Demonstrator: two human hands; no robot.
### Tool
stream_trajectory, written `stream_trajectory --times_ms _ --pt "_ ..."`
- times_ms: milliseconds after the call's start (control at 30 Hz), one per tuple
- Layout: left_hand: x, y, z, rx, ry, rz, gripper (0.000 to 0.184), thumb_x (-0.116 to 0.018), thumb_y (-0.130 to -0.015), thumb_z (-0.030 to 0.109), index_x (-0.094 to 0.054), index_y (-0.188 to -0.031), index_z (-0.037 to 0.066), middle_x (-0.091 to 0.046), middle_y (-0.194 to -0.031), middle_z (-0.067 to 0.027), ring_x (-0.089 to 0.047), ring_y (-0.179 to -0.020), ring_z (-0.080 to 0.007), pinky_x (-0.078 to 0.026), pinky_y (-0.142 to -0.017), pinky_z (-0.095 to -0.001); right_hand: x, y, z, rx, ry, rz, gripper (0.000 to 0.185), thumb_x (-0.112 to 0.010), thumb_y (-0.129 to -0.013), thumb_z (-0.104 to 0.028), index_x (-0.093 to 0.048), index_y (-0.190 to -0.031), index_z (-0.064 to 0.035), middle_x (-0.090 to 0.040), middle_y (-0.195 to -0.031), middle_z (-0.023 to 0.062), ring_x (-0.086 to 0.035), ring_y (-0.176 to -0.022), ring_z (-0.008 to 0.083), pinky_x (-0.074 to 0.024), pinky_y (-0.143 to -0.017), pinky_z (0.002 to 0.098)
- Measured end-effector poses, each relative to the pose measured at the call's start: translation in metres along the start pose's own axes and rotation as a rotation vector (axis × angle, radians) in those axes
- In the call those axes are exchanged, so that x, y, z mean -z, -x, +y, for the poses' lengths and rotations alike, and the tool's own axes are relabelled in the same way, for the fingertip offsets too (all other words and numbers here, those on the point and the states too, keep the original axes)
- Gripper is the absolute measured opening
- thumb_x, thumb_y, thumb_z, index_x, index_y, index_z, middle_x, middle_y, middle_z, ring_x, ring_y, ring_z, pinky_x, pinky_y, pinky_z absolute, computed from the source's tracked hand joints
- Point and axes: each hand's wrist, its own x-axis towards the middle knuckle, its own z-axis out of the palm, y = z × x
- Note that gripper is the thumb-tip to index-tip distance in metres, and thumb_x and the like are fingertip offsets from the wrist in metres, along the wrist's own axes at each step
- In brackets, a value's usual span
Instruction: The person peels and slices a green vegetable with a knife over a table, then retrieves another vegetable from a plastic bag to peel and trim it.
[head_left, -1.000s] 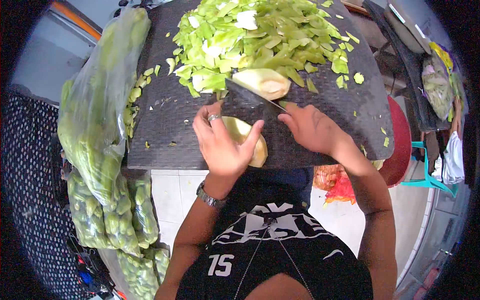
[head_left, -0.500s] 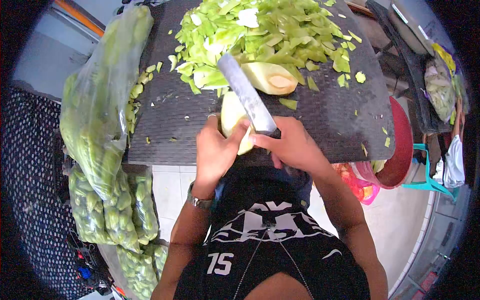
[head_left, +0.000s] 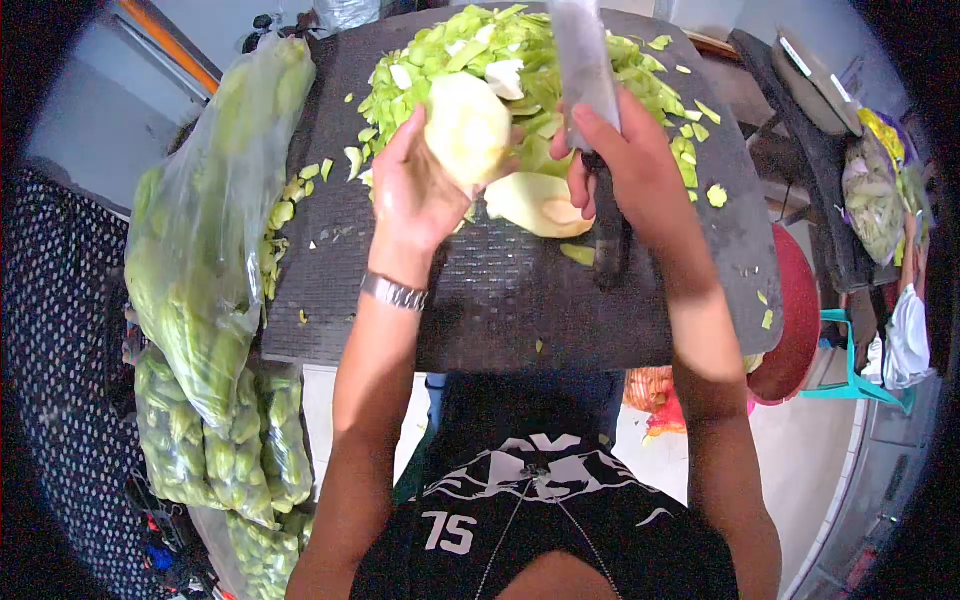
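My left hand (head_left: pixel 410 205) holds up a peeled, pale green-white fruit (head_left: pixel 467 130), its fingers curled around the underside; its exact kind is not clear. My right hand (head_left: pixel 645 170) grips a large knife (head_left: pixel 585 75) by its black handle, with the wide blade pointing up and away from me. Between the hands, a second peeled fruit (head_left: pixel 530 205) lies on the dark ridged tabletop (head_left: pixel 500 320), a brownish patch at its right end. Behind it is a wide heap of green peelings (head_left: pixel 410 110), partly hidden by both hands and the blade.
A tall clear bag (head_left: pixel 200 230) of green produce leans at the table's left edge, above more filled bags (head_left: pixel 180 440). At right stand a red tub (head_left: pixel 785 320) and a teal stool (head_left: pixel 850 360). Below the table's right side sits a red net bag (head_left: pixel 660 405).
Both hands have moved forward and apart, from the table's near edge to the heap. The knife blade has left the fruit and swung upright to the right; the left hand has raised the fruit.
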Motion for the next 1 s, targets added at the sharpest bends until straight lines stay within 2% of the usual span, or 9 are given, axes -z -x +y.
stream_trajectory --times_ms 67,100,200,233,367,467,500,600,1000 --pt "0.036 -0.025 0.009 0.050 0.221 -0.155 0.062 -0.048 -0.102 0.050 -0.049 -0.144 0.005 -0.056 -0.140 -0.0221 -0.054 -0.129 -0.0408 -0.036 -0.114 -0.0619 0.006 -0.013 0.008 -0.061 0.030 -0.058 0.030 -0.050 -0.107 -0.029 -0.055 -0.118 -0.0016 -0.069 -0.082 0.0108 -0.058 -0.050 0.0113 -0.0454 -0.044 0.0248" --pt "0.018 -0.026 0.006 -0.063 0.078 -0.017 0.061 -0.048 -0.101 0.054 -0.053 -0.141 0.009 -0.059 -0.136 -0.0205 -0.057 -0.123 -0.0380 -0.040 -0.111 -0.0584 0.008 -0.016 0.018 -0.095 0.061 -0.099 0.031 -0.051 -0.107 -0.027 -0.051 -0.127 -0.0033 -0.069 -0.079 0.0111 -0.057 -0.049 0.0118 -0.0449 -0.044 0.0247" --pt "0.010 -0.031 0.006 -0.112 0.025 0.072 0.063 -0.043 -0.102 0.057 -0.052 -0.139 0.007 -0.063 -0.129 -0.0206 -0.063 -0.114 -0.0381 -0.047 -0.102 -0.0598 -0.005 -0.006 0.044 -0.133 0.015 -0.101 0.036 -0.053 -0.106 -0.023 -0.046 -0.137 -0.0061 -0.068 -0.075 0.0103 -0.055 -0.046 0.0120 -0.0441 -0.043 0.0250" --pt "0.002 -0.031 0.005 -0.135 0.014 0.160 0.062 -0.042 -0.102 0.059 -0.056 -0.133 0.008 -0.067 -0.124 -0.0162 -0.064 -0.113 -0.0333 -0.048 -0.101 -0.0561 -0.009 -0.002 0.039 -0.257 0.076 -0.127 0.051 -0.054 -0.105 -0.017 -0.035 -0.151 -0.0093 -0.069 -0.076 0.0099 -0.055 -0.046 0.0111 -0.0437 -0.042 0.0256" --pt "0.035 -0.042 0.015 -0.319 -0.113 0.309 0.062 -0.041 -0.102 0.062 -0.057 -0.132 0.010 -0.067 -0.121 -0.0126 -0.065 -0.111 -0.0284 -0.050 -0.100 -0.0454 -0.026 0.016 0.025 -0.271 0.235 -0.214 0.070 -0.053 -0.103 -0.010 -0.018 -0.163 -0.0169 -0.067 -0.076 0.0073 -0.053 -0.046 0.0087 -0.0441 -0.041 0.0246" --pt "0.032 -0.042 0.017 -0.414 -0.150 0.350 0.060 -0.040 -0.103 0.061 -0.058 -0.131 0.011 -0.067 -0.118 -0.0106 -0.066 -0.108 -0.0280 -0.051 -0.098 -0.0451 -0.035 0.021 0.029 -0.261 0.212 -0.227 0.066 -0.054 -0.103 -0.010 -0.025 -0.162 -0.0182 -0.065 -0.076 0.0059 -0.054 -0.048 0.0080 -0.0455 -0.042 0.0241" --pt "0.032 -0.042 0.018 -0.421 -0.157 0.353 0.063 -0.037 -0.104 0.060 -0.056 -0.136 0.010 -0.066 -0.127 -0.0146 -0.064 -0.115 -0.0300 -0.050 -0.102 -0.0442 -0.037 0.022 0.028 -0.270 0.241 -0.201 0.064 -0.054 -0.102 -0.010 -0.030 -0.160 -0.0184 -0.063 -0.077 0.0052 -0.054 -0.050 0.0073 -0.0469 -0.043 0.0238" --pt "0.029 -0.040 0.019 -0.437 -0.163 0.361 0.061 -0.038 -0.104 0.059 -0.056 -0.136 0.009 -0.066 -0.126 -0.0149 -0.064 -0.115 -0.0305 -0.050 -0.102 -0.0442 -0.037 0.022 0.025 -0.289 0.238 -0.199 0.066 -0.058 -0.099 -0.011 -0.031 -0.159 -0.0174 -0.069 -0.082 0.0179 -0.065 -0.053 0.0179 -0.0556 -0.055 0.0336" --pt "0.024 -0.037 0.028 -0.496 -0.303 0.360 0.056 -0.040 -0.105 0.052 -0.054 -0.132 0.005 -0.068 -0.116 -0.0188 -0.068 -0.103 -0.0336 -0.054 -0.095 -0.0500 -0.041 0.027 0.019 -0.246 0.376 -0.221 0.066 -0.057 -0.098 -0.007 -0.033 -0.158 -0.0186 -0.071 -0.084 0.0209 -0.070 -0.061 0.0212 -0.0583 -0.067 0.0380"
